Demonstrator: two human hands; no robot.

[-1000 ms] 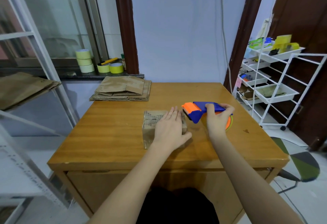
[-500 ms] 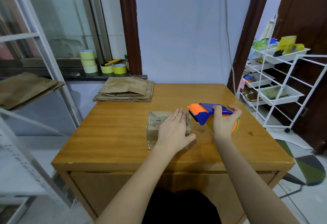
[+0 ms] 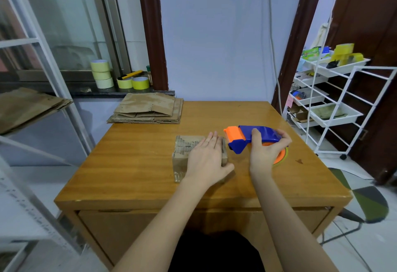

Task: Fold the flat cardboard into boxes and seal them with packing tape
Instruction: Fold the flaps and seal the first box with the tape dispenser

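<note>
A small folded cardboard box (image 3: 184, 153) stands in the middle of the wooden table (image 3: 133, 164). My left hand (image 3: 208, 160) lies flat on its top with straight fingers, pressing it down. My right hand (image 3: 265, 153) grips a blue and orange tape dispenser (image 3: 251, 137) just right of the box, its orange front end pointing at the box's right edge. A stack of flat cardboard (image 3: 148, 110) sits at the table's far left corner.
Several tape rolls (image 3: 102, 74) and a yellow cutter (image 3: 131, 74) sit on the window sill behind the table. A white wire trolley (image 3: 330, 108) stands at the right. More flat cardboard (image 3: 28, 106) lies on a shelf at the left.
The head camera has shifted slightly. Both hands, the box and the dispenser keep nearly the same positions; the dispenser sits a little more level.
</note>
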